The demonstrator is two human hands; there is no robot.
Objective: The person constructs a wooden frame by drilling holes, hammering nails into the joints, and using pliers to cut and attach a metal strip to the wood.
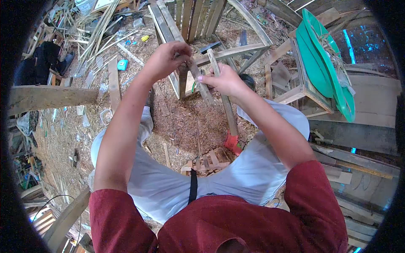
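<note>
My left hand (171, 60) is curled, with thumb and fingertips pinched together just over the upper part of a short wooden slat (203, 92). Whatever may be between those fingertips is too small to make out. My right hand (228, 81) is closed on the same slat, its thumb lying against the side. A second, longer wooden strip (228, 113) runs close by the right hand's fingers, partly hidden there. Beyond both hands stands a wooden frame with upright slats (196, 21), and a curved rail (238, 51) joins it on the right.
A green plastic basin (317, 59) rests on a wooden frame at right. A red object (232, 143) lies by my right leg. Wood shavings cover the ground (181, 122). Thin strips (101, 29) are heaped at upper left, and a thick beam (55, 96) juts in from the left.
</note>
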